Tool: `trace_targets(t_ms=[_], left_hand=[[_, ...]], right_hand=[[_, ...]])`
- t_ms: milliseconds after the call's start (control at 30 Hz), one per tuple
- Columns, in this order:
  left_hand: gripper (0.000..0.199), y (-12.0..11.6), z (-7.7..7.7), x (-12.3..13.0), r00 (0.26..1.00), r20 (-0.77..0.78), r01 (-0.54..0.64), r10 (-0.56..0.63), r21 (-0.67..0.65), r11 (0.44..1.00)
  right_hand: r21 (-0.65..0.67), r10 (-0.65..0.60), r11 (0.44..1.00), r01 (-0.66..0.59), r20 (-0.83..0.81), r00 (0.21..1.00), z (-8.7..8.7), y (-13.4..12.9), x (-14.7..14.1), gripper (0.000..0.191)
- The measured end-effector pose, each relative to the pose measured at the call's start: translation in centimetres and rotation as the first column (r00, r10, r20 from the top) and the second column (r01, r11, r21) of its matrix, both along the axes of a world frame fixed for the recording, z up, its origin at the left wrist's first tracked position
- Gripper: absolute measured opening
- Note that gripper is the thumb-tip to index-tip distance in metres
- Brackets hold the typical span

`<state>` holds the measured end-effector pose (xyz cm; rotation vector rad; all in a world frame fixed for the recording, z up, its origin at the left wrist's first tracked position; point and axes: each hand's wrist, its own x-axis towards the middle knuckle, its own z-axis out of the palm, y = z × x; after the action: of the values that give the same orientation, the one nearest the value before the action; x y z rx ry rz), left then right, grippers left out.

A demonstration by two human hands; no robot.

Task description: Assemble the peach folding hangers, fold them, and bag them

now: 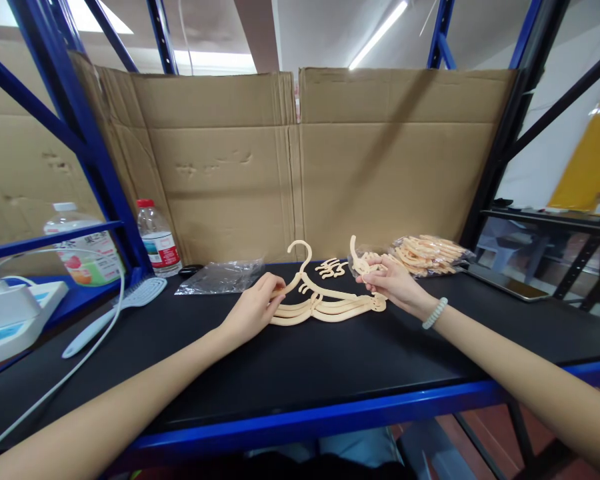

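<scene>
Several cream plastic hangers point(337, 308) lie together on the black table, one with its hook pointing up. My left hand point(254, 308) pinches the left end of the upper hanger. Over the right part of the hangers, my right hand point(393, 283) has its fingers closed around a cream piece with a curved hook point(355, 248); its lower part is hidden by the fingers. Small cream hooks point(331, 268) lie behind the hangers. A clear bag of cream parts point(425, 255) sits beyond my right hand.
An empty clear plastic bag point(220, 277) lies at the back left. Further left are a red-capped bottle point(159, 243), a brush point(143, 293), a white cable and a power strip point(50, 303). A phone point(507, 283) rests at right; cardboard point(230, 173) stands behind.
</scene>
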<state>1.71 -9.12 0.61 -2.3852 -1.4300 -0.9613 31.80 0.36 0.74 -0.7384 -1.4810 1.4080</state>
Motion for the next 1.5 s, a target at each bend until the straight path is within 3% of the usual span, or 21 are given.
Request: trace_targets(t_ms=[233, 467, 667, 933, 1200, 1500], left_hand=[[0.021, -0.2, -0.1, 0.4, 1.0, 0.014, 0.014, -0.014, -0.001, 1.0], [0.019, -0.4, 0.0, 0.7, 1.0, 0.013, 0.006, -0.006, -0.02, 1.0], [0.018, -0.4, -0.1, 0.8, 1.0, 0.021, 0.003, -0.003, -0.007, 1.0], [0.017, -0.5, -0.1, 0.6, 0.999, 0.029, 0.015, -0.014, -0.035, 0.999], [0.016, -0.4, -0.2, 0.7, 1.0, 0.008, 0.025, -0.025, -0.006, 1.0], [0.016, -0.5, -0.2, 0.7, 1.0, 0.0, 0.029, -0.029, -0.007, 1.0]], right_hand=[[-0.05, 0.074, 0.996, -0.073, 0.025, 0.997, -0.1, -0.2, -0.2, 0.03], [-0.027, 0.037, 0.999, -0.035, 0.081, 0.996, -0.4, 0.2, -0.2, 0.033], [-0.035, 0.121, 0.992, -0.118, 0.076, 0.99, 0.0, -0.2, -0.2, 0.031], [-0.216, 0.241, 0.95, -0.226, 0.047, 0.969, 0.6, -0.9, -0.2, 0.025], [-0.269, 0.266, 0.931, -0.246, 0.039, 0.963, 0.6, -0.9, -0.3, 0.018], [-0.179, 0.232, 0.961, -0.211, 0.107, 0.967, 0.8, -1.2, -0.3, 0.027]])
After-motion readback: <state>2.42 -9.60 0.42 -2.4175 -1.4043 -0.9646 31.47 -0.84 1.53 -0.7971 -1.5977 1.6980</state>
